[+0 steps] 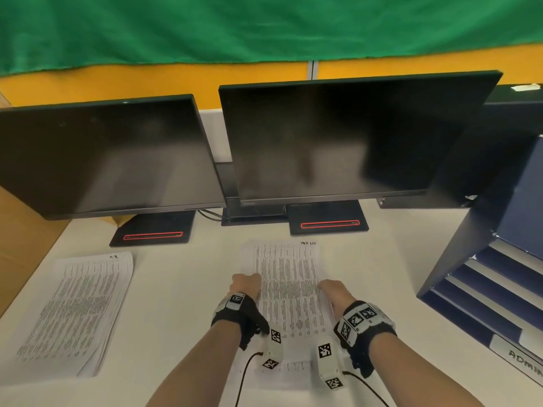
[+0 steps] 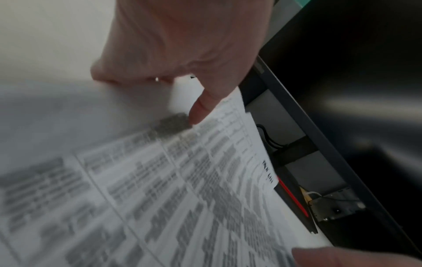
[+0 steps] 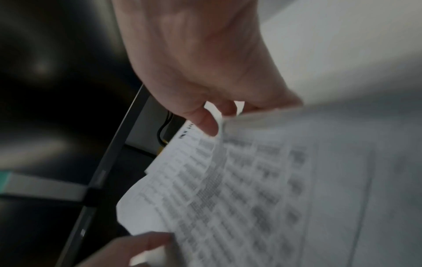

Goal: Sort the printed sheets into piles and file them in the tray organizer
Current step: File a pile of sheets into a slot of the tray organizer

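Note:
A stack of printed sheets (image 1: 289, 289), with "TASK LIST" handwritten at its top, lies at the middle of the white desk (image 1: 182, 289). My left hand (image 1: 246, 284) grips its left edge and my right hand (image 1: 332, 289) grips its right edge. In the left wrist view the thumb (image 2: 200, 108) presses on top of the sheets (image 2: 182, 189) while the fingers curl beneath. The right wrist view shows the right thumb (image 3: 207, 124) on the lifted edge of the sheets (image 3: 251, 180). A second pile of printed sheets (image 1: 73, 312) lies at the left. The dark blue tray organizer (image 1: 458, 254) stands at the right.
Two dark monitors (image 1: 105, 154) (image 1: 338, 136) on black bases stand across the back of the desk, with cables between them. A white label reading "ADMIN" (image 1: 523, 362) sits on the organizer's lowest tray. A cardboard box (image 1: 20, 239) borders the desk's left side.

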A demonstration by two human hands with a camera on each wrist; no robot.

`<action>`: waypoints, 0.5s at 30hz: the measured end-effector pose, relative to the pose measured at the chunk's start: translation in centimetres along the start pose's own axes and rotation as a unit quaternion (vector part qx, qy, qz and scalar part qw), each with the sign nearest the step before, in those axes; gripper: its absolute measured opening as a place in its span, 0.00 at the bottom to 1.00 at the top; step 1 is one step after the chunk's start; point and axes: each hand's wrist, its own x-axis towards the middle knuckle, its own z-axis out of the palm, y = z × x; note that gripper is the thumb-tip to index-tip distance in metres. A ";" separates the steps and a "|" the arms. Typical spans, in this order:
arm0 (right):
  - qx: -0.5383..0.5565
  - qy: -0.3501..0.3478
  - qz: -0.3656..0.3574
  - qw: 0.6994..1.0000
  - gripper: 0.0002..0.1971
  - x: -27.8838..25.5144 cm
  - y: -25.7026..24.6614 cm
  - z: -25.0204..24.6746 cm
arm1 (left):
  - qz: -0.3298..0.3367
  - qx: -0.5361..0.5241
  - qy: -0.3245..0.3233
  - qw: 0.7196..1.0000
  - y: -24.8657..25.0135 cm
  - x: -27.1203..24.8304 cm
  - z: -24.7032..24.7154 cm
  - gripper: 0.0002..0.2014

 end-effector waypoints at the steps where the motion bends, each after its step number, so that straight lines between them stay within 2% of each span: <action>1: -0.015 0.010 -0.004 1.000 0.22 -1.3 -0.4 -0.2 | 0.024 0.001 -0.010 1.000 0.1 0.0 -0.1 0.22; 4: 0.022 0.019 -0.083 0.996 0.20 -4.5 -1.9 -0.9 | 0.106 -0.044 0.004 0.993 1.4 -1.4 -0.6 0.17; 6: 0.101 0.018 -0.175 0.979 0.11 -7.2 -3.2 -1.6 | 0.176 -0.103 0.041 0.978 3.0 -3.1 -1.1 0.14; 9: 0.170 0.030 -0.285 0.943 0.05 -10.0 -5.5 -2.6 | 0.323 -0.195 0.077 0.923 5.1 -6.5 -2.0 0.08; 12: 0.232 0.006 -0.335 0.913 0.09 -11.8 -7.0 -3.3 | 0.433 -0.219 0.086 0.870 6.0 -8.4 -2.0 0.07; 15: 0.243 0.009 -0.371 0.896 0.15 -12.6 -7.5 -3.7 | 0.462 -0.216 0.078 0.857 5.5 -8.8 -1.1 0.10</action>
